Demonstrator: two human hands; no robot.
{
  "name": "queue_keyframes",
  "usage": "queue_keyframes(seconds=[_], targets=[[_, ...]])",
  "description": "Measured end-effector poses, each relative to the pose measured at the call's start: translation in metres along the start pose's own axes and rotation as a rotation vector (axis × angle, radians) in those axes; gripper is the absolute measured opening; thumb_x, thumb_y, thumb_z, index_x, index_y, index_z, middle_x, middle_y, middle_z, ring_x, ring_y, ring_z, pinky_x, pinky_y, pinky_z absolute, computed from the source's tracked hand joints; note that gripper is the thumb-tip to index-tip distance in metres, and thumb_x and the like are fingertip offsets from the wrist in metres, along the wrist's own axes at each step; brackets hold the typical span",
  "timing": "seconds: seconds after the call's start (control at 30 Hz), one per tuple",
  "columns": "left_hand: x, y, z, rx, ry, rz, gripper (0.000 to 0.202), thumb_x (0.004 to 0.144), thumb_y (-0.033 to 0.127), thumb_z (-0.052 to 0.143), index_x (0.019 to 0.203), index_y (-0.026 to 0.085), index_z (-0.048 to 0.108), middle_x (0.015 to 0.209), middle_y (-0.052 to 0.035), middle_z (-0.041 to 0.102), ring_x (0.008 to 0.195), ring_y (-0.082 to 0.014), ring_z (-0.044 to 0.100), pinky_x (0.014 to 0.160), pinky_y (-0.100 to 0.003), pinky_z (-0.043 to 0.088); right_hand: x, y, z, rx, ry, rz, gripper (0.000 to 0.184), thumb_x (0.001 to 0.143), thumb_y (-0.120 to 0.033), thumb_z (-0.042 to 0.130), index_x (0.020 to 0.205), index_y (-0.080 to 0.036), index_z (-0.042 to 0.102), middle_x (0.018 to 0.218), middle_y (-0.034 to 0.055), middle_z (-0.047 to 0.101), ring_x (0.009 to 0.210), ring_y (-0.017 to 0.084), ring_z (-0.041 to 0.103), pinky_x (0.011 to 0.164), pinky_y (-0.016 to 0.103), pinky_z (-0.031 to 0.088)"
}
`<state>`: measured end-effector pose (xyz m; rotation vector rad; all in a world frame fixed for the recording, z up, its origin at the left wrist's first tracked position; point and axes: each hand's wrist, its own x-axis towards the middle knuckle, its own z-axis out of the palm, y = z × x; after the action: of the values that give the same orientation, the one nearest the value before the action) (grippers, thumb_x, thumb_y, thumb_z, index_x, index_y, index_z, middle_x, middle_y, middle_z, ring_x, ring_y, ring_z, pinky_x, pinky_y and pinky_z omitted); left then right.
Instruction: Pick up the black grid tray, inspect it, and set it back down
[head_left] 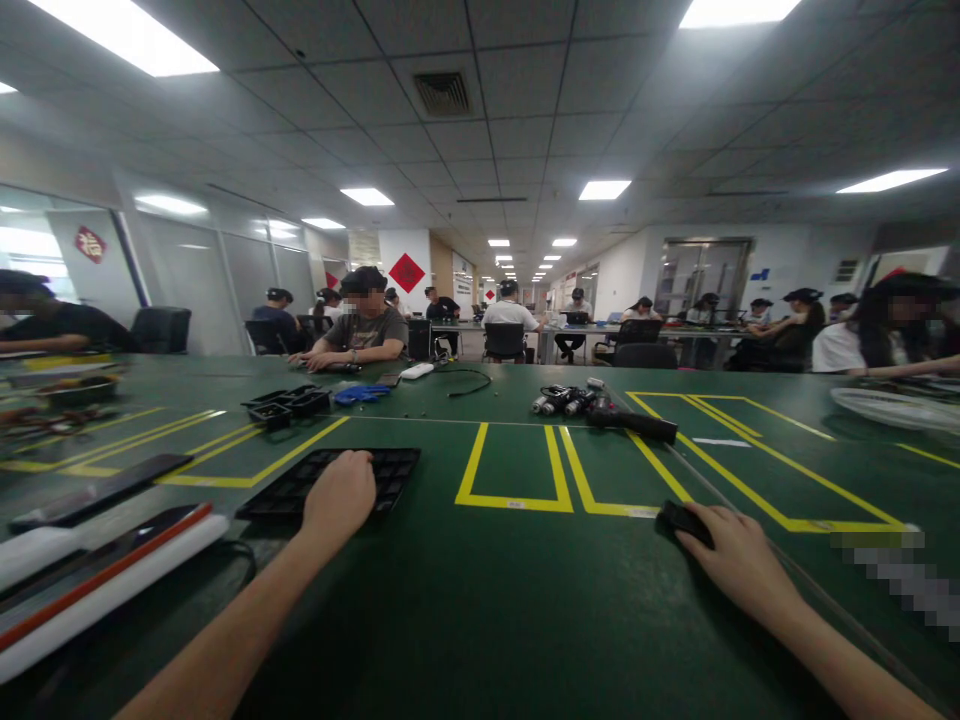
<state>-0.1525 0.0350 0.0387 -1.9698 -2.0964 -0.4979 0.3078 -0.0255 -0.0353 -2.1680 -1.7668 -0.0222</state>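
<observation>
My left hand (341, 492) is over a flat black tray (397, 468) divided into small compartments, left of the middle of the green table. Its fingers are curled and closed, and whatever they hold is hidden behind the hand. On the right, my right hand (739, 560) is closed around a small black object (684, 522) with a rounded end. That object is at the lower end of a yellow tape outline, close to the tabletop; its exact kind is unclear.
Yellow tape outlines (514, 503) mark the green table (480, 620). Black metal-ended parts (562, 400) and a dark cylinder (634, 425) lie ahead. Black bins (285, 403) and blue gloves (361, 394) sit left. Long devices (112, 590) lie near left. A person (367, 325) works opposite.
</observation>
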Motion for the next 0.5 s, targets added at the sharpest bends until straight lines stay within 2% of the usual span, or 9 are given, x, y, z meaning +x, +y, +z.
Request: queue_keyframes(seconds=[0.07,0.13,0.2,0.3,0.43,0.5], targets=[[-0.011,0.023,0.005,-0.066,-0.035,0.150,0.039,0.087,0.021,0.025,0.107,0.012,0.057,0.108,-0.0124,0.059,0.102,-0.0208,0.053,0.092,-0.030,0.036,0.000,0.001,0.001,0.008,0.003,-0.005,0.052,0.079,-0.039,0.035,0.120,-0.010,0.048,0.119,0.0143,0.054,0.111,0.032,0.044,0.098,0.044,0.033],[-0.023,0.043,0.011,-0.146,-0.099,0.299,0.036,0.088,0.021,0.027,0.105,0.014,0.057,0.104,-0.0102,0.060,0.098,-0.0192,0.055,0.089,-0.029,0.038,0.000,0.003,0.002,0.022,0.025,-0.012,0.053,0.079,-0.041,0.036,0.120,-0.011,0.048,0.119,0.0140,0.054,0.112,0.032,0.044,0.098,0.044,0.033],[-0.034,0.056,0.016,-0.203,-0.186,0.390,0.032,0.087,0.022,0.031,0.102,0.014,0.058,0.100,-0.0096,0.059,0.093,-0.0196,0.056,0.083,-0.031,0.041,0.001,0.005,0.004,0.033,0.046,-0.017,0.052,0.078,-0.041,0.037,0.118,-0.011,0.050,0.119,0.0141,0.054,0.113,0.031,0.043,0.098,0.045,0.033],[-0.042,0.063,0.019,-0.215,-0.273,0.403,0.026,0.085,0.024,0.037,0.098,0.016,0.058,0.100,-0.0084,0.058,0.086,-0.0191,0.057,0.075,-0.030,0.043,0.002,0.006,0.005,0.037,0.064,-0.017,0.052,0.077,-0.041,0.038,0.116,-0.010,0.051,0.120,0.0149,0.053,0.114,0.031,0.043,0.100,0.045,0.032],[-0.043,0.060,0.017,-0.196,-0.297,0.392,0.024,0.085,0.029,0.039,0.087,0.017,0.059,0.091,-0.0074,0.059,0.080,-0.0202,0.056,0.071,-0.030,0.041,0.002,0.005,0.006,0.061,0.078,-0.010,0.053,0.076,-0.044,0.038,0.116,-0.012,0.052,0.119,0.0145,0.053,0.114,0.032,0.043,0.099,0.046,0.032],[-0.041,0.059,0.016,-0.256,-0.305,0.382,0.021,0.083,0.029,0.042,0.081,0.018,0.060,0.085,-0.0061,0.060,0.078,-0.0201,0.056,0.071,-0.030,0.041,0.002,0.005,0.005,0.073,0.083,-0.006,0.055,0.076,-0.047,0.038,0.116,-0.012,0.052,0.119,0.0145,0.053,0.114,0.032,0.042,0.099,0.046,0.033]])
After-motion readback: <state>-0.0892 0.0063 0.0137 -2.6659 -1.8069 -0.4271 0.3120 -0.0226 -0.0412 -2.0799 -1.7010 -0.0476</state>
